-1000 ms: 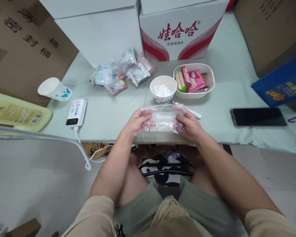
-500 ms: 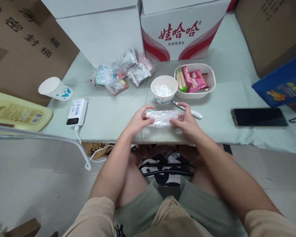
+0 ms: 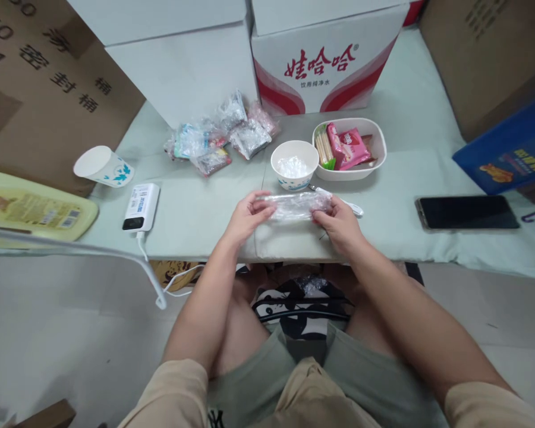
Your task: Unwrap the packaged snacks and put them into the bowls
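Over the tabletop (image 3: 200, 211), near its front edge: one clear film bundle (image 3: 295, 207), contents unclear, held level between our left hand (image 3: 246, 219) and right hand (image 3: 340, 224), fingers gripping both ends. Half a second ago our forefingers stood raised; now they have closed in, so we judge the film still being worked. Just behind: one bowl (image 3: 295, 183), crumpled film (image 3: 293, 166) inside; one white tool (image 3: 355, 209), partly hidden. Beyond: snack tray (image 3: 353, 175), wrapped packets (image 3: 250, 140). Outlying: power bank (image 3: 143, 203), left; phone (image 3: 468, 212), right.
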`<state>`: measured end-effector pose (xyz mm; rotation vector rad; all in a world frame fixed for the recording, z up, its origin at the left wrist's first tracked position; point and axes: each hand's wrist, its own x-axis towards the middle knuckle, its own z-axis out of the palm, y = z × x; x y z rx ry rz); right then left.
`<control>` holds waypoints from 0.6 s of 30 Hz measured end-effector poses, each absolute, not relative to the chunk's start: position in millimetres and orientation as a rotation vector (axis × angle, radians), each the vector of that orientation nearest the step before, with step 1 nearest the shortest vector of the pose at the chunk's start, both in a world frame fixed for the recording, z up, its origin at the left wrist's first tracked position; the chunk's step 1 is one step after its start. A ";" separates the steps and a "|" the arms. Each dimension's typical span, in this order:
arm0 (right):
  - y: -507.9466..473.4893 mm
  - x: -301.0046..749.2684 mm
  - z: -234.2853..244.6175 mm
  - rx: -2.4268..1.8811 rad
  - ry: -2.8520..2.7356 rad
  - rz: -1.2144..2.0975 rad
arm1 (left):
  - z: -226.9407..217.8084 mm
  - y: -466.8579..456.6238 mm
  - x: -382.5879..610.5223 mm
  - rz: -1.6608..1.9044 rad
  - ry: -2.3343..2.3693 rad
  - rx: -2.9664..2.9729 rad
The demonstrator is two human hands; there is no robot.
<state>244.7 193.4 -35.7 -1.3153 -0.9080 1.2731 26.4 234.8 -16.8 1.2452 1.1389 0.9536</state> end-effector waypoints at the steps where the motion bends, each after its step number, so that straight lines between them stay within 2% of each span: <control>1: 193.4 244.6 -35.9 -1.355 -0.907 1.189 | -17.0 233.4 28.5 1.058 1.196 1.258; 4: 188.9 243.6 -32.2 -1.428 -0.985 0.897 | -17.9 225.3 39.0 1.218 1.330 1.340; 7: 179.3 237.6 -26.2 -1.368 -1.191 0.772 | -20.6 216.7 53.6 1.080 1.186 1.425; 11: 172.2 223.7 -26.4 -1.177 -1.254 1.073 | -22.9 213.8 69.6 0.962 0.900 1.367; 14: 175.3 214.8 -30.2 -1.049 -1.102 1.309 | -21.5 218.1 73.2 0.916 0.908 1.292; 18: 180.8 210.2 -28.8 -0.960 -0.909 1.487 | -16.9 231.8 59.8 1.230 1.157 1.161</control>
